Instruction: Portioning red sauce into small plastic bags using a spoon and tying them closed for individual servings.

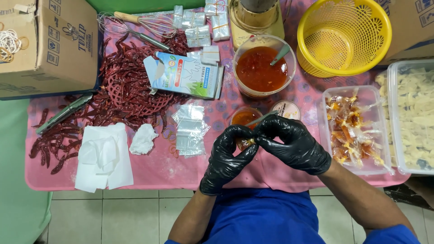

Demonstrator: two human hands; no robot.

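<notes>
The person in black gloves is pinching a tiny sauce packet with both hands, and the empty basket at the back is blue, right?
Not quite: the basket is yellow, not blue, as the head view shows. The rest holds: both gloved hands, left hand and right hand, pinch a tiny sauce packet.

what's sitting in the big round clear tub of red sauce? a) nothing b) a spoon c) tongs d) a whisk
b: a spoon handle sticks out of the red sauce in the big round clear plastic tub, while the wire whisk and the metal tongs lie apart on the pink tablecloth.
</notes>
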